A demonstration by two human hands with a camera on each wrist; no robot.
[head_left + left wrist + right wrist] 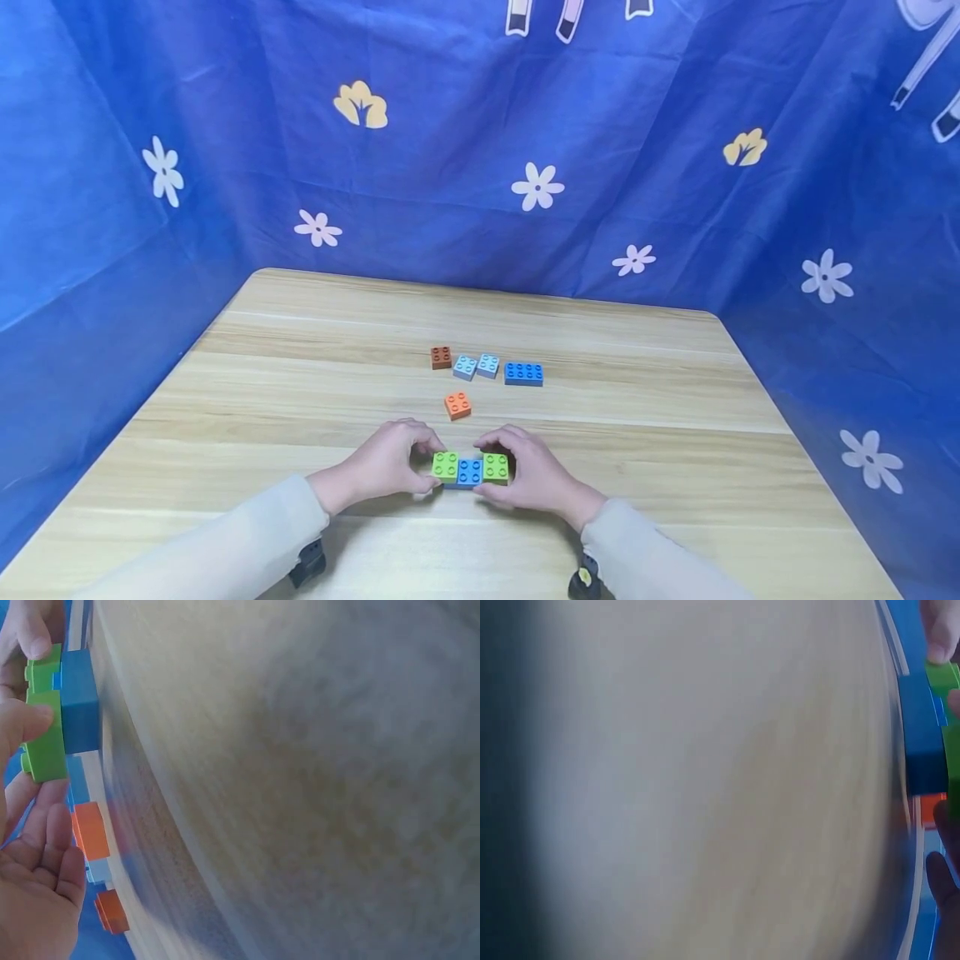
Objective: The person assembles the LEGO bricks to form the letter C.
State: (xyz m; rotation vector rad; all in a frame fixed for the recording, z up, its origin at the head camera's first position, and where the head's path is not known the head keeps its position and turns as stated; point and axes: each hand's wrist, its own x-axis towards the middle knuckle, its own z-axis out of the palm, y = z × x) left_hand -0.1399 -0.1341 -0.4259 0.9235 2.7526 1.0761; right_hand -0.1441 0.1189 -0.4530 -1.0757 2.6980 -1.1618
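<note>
Near the table's front, a blue toy building brick (470, 472) carries one lime-green brick on each end. My left hand (386, 461) pinches the left green brick (446, 467) between thumb and fingers. On the other side, my right hand (536, 471) pinches the right green brick (496, 468) the same way. Blue studs show between the two green bricks. In the left wrist view the left thumb presses on the nearer green brick (46, 750), which overhangs the end of the blue brick (80, 701). The right wrist view shows that blue brick (921, 742) from its side.
Beyond the hands lies an orange brick (457, 405). Farther back are a brown brick (441, 357), two light blue bricks (465, 367) and a longer blue brick (523, 373). A blue patterned cloth (465, 225) hangs around the back and sides of the wooden table (637, 400).
</note>
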